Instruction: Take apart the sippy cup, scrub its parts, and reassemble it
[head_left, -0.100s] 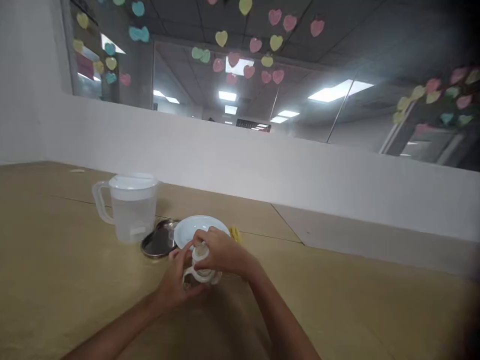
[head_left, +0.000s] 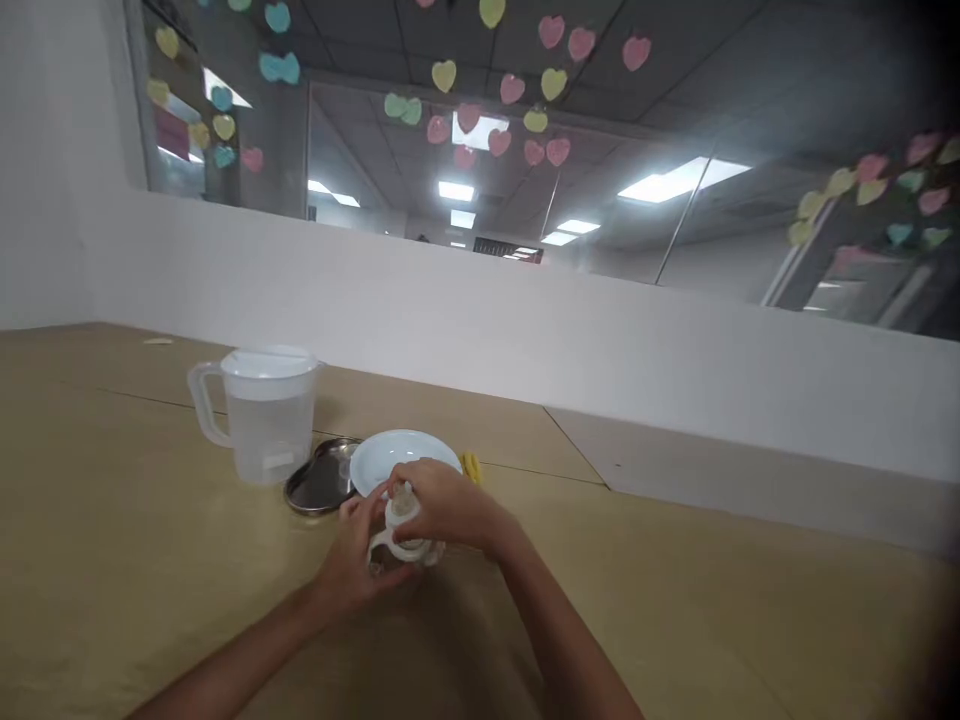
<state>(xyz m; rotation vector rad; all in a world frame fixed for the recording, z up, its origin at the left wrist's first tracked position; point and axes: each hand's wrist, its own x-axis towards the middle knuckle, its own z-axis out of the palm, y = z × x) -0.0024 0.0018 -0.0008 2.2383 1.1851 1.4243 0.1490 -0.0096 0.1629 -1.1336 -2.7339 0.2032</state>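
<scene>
Both hands are at a small baby bottle with white side handles (head_left: 381, 540), low in the middle of the head view. My left hand (head_left: 358, 565) wraps the bottle from the left and below, its fingers closed around the body. From above and the right, my right hand (head_left: 442, 505) grips the white collar, and a clear teat (head_left: 403, 499) pokes up between its fingers. The fingers hide much of the bottle. Directly behind the hands lies a white bowl (head_left: 397, 447), partly covered by the right hand.
A clear lidded pitcher (head_left: 268, 425) stands at the left, its handle pointing left. Between it and the bowl is a shiny metal tray (head_left: 322, 482). Something yellow (head_left: 471, 467) lies right of the bowl. A white wall (head_left: 480, 310) and window rise behind the brown tabletop (head_left: 675, 600).
The right hand has turned very slightly on the collar, and the teat shows a little more clearly. The other things stay where they were; the view has shifted a touch.
</scene>
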